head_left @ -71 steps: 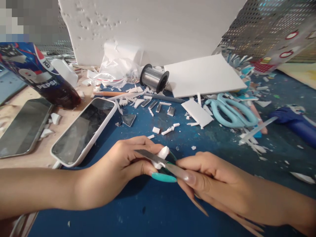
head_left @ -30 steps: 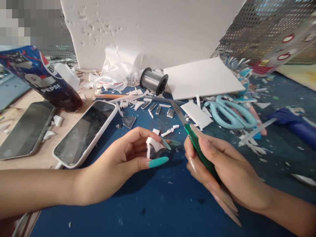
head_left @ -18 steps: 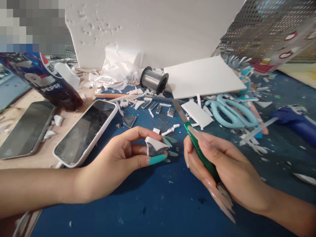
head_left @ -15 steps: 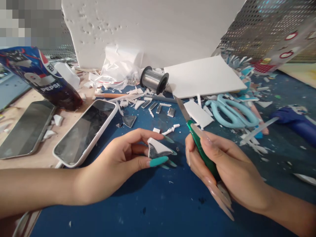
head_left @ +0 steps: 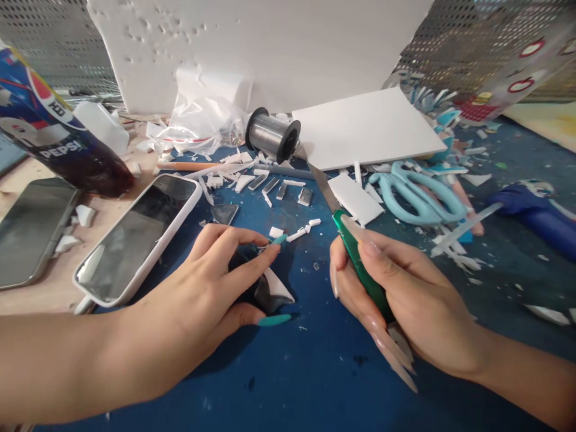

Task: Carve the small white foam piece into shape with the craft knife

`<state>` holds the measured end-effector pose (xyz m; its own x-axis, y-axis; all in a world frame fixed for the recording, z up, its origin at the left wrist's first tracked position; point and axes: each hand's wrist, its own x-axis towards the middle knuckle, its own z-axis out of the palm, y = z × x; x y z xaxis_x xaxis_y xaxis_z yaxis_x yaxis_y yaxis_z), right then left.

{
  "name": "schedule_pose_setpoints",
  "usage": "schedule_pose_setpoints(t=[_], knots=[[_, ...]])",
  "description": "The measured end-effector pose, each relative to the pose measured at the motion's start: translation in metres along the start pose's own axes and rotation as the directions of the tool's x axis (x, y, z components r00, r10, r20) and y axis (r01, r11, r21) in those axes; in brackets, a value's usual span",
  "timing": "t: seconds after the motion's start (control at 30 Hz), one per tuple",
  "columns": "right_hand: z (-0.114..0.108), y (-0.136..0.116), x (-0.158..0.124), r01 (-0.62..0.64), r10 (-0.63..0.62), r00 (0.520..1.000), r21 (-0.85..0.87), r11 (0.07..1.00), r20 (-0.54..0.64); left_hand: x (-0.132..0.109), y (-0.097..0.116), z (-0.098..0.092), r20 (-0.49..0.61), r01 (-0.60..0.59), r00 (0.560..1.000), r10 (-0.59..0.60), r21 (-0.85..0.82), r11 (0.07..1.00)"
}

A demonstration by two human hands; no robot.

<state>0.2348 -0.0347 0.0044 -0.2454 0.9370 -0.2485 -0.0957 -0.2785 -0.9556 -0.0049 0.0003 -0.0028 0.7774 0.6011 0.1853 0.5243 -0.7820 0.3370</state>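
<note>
My left hand [head_left: 225,270] is palm down in the middle, its thumb and fingers round a small white foam piece [head_left: 276,287] with a dark grey face. Part of that piece is hidden under the fingers. The index fingertip reaches close to a small white scrap [head_left: 276,232] on the blue mat; whether they touch I cannot tell. On the right, my right hand [head_left: 391,288] is closed round the green handle of a craft knife [head_left: 355,258]. Its thin blade points up and to the left, away from the foam piece.
Two phones [head_left: 139,240] and a Pepsi bottle [head_left: 67,138] are at the left. Behind lie a wire spool [head_left: 272,135], a plastic bag [head_left: 198,117] and a white foam sheet [head_left: 369,129]. Light blue scissors [head_left: 418,195] and a dark blue tool [head_left: 535,216] lie right, among foam scraps.
My left hand has turned palm down and lowered the foam piece, which now shows a different side. My right hand keeps the knife in nearly the same pose. The view has shifted slightly.
</note>
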Motion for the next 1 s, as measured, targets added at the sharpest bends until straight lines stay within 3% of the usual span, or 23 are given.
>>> schedule_pose_setpoints(t=[0.17, 0.3, 0.47, 0.7, 0.83, 0.93, 1.0], knots=[[0.0, 0.0, 0.001, 0.006, -0.006, 1.0, -0.009, 1.0, -0.006, -0.007, 0.006, -0.008, -0.1, -0.082, 0.99, 0.101, 0.176, 0.981], [-0.001, -0.001, 0.0, 0.008, -0.008, 1.0, -0.015, 1.0, -0.007, -0.008, 0.003, -0.005, -0.182, -0.044, 0.982, 0.053, 0.055, 0.998], [0.0, 0.001, -0.001, -0.003, 0.003, 1.0, -0.011, 1.0, -0.019, -0.001, -0.004, -0.001, -0.142, -0.07, 0.988, 0.063, -0.041, 0.997], [-0.003, 0.0, 0.0, 0.024, -0.026, 1.0, -0.091, 0.996, -0.013, 0.003, -0.006, -0.007, -0.163, -0.13, 0.976, 0.146, 0.105, 0.986], [-0.011, -0.002, 0.003, 0.081, -0.085, 0.996, -0.238, 0.968, -0.003, -0.013, 0.004, -0.004, -0.225, -0.228, 0.927, 0.299, 0.293, 0.929], [-0.016, -0.008, 0.005, 0.106, -0.11, 0.994, -0.372, 0.922, 0.012, -0.031, 0.011, 0.003, -0.105, -0.211, 0.961, 0.255, 0.316, 0.925], [-0.021, -0.014, 0.007, 0.081, -0.076, 0.997, -0.355, 0.931, 0.028, -0.04, 0.013, 0.009, -0.036, -0.209, 0.973, 0.228, 0.285, 0.936]])
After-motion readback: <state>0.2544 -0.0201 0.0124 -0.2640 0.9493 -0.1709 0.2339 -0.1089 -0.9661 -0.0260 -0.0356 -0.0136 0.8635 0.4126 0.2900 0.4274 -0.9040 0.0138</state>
